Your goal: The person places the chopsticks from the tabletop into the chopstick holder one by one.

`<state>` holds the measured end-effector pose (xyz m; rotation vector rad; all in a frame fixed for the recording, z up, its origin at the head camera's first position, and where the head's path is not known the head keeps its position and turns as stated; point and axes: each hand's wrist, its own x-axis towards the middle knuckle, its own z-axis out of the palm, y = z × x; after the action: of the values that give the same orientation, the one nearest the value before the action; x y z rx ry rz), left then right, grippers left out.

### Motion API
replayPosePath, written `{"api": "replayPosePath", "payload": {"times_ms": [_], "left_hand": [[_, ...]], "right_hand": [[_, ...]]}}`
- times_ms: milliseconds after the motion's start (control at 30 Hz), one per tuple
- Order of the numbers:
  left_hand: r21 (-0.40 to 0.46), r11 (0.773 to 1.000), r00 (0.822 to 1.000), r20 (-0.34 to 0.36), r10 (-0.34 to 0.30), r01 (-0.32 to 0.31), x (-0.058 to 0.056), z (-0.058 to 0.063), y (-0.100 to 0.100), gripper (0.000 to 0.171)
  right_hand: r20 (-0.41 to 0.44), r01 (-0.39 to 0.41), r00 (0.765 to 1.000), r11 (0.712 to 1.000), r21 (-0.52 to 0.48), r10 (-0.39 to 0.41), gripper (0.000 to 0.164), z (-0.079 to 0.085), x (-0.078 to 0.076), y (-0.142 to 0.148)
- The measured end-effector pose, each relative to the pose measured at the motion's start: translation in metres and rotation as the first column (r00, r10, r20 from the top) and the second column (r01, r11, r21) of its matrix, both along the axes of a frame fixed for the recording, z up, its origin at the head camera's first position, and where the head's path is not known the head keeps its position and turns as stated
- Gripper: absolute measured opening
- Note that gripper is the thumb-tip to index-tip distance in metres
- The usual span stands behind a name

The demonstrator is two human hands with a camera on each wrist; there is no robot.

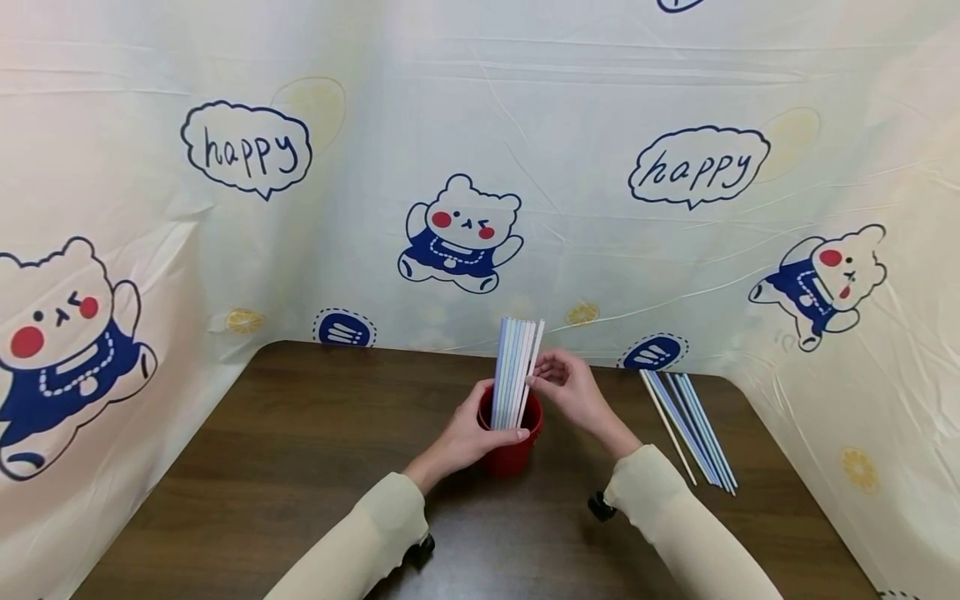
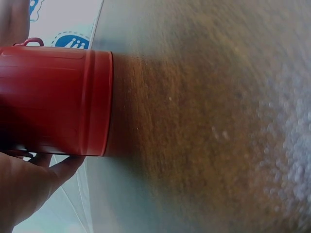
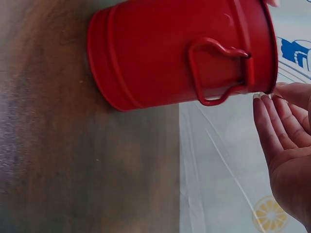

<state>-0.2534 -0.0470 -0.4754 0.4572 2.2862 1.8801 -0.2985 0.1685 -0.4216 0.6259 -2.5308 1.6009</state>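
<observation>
Head view: red bucket [image 1: 508, 463] stands upright on the brown wood-grain table [image 1: 300, 467], a little below and right of the frame's middle. Bundle of thin sticks [image 1: 510, 371] rises from its mouth, set close together: blue-violet at left, paler blue in the middle, whitish at right. Rightmost white stick [image 1: 536, 348] leans slightly right at the top.

Left hand [image 1: 467, 435] holds the bucket from its left side, fingers curved round it, thumb lying across the front of the rim before the sticks. Left wrist view, lower left: the same hand against the bucket's wall.

Right hand [image 1: 576, 395] is at the bucket's right, thumb tip touching the rightmost white stick. Gap between thumb and fingertips narrow; cannot tell whether the stick is pinched. Right wrist view: fingers fairly straight, tips beside the rim at the right edge of the frame; red wire handle [image 3: 197, 73] hangs on the bucket's side.

Right part of the head view: loose sticks [image 1: 701, 442] lie on the table in a narrow fan, a whitish one leftmost, violet and blue ones beside it. Pale printed cloth [image 1: 570, 100] with bears and "happy" bubbles behind the table.
</observation>
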Motion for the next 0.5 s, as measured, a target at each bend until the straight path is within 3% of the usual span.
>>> {"api": "replayPosePath", "payload": {"times_ms": [133, 500], "left_hand": [[0.010, 1.000, 1.000, -0.013, -0.006, 0.006, -0.0002, 0.0008, 0.0000, 0.082], [0.005, 1.000, 1.000, 0.001, -0.006, 0.006, 0.0001, 0.0012, -0.0008, 0.082]], "right_hand": [[0.038, 0.004, 0.999, 1.000, 0.019, -0.004, 0.026, -0.0048, 0.0004, 0.0000], [0.006, 0.005, 1.000, 0.999, 0.033, -0.006, 0.028, -0.0046, 0.0019, 0.0073]]}}
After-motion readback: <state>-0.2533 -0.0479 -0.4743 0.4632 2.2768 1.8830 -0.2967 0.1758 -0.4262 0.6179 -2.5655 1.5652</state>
